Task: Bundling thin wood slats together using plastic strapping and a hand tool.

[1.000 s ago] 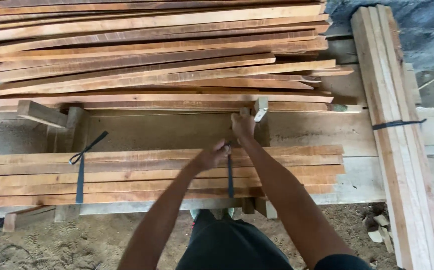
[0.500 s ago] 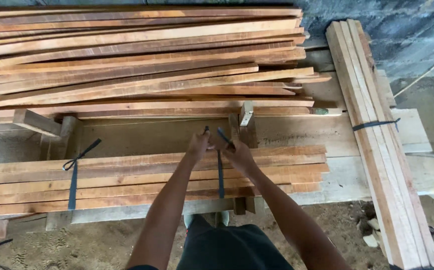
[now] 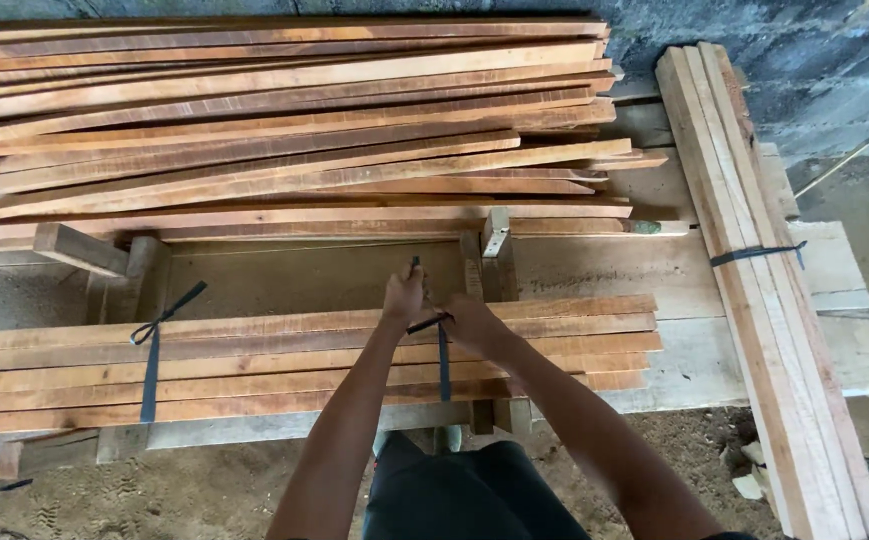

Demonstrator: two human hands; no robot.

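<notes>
A flat bundle of long wooden slats [image 3: 254,365] lies across the near edge of a workbench [image 3: 604,265]. A dark strap [image 3: 443,360] wraps the bundle near its right part. My left hand [image 3: 403,295] grips one end of that strap and holds it up above the slats. My right hand [image 3: 469,322] holds the other end just to the right, on top of the bundle. A second dark strap [image 3: 151,350], tied in a knot, binds the bundle further left.
A big loose pile of slats [image 3: 284,120] fills the back of the bench. A strapped bundle of slats [image 3: 754,260] lies lengthwise at the right. Short wooden blocks [image 3: 79,248] stand on the bench. Sandy ground shows below, a dark wall behind.
Both hands have shifted along the strap: the left one now pulls an end upward, the right one has dropped onto the bundle. The view has tilted slightly.
</notes>
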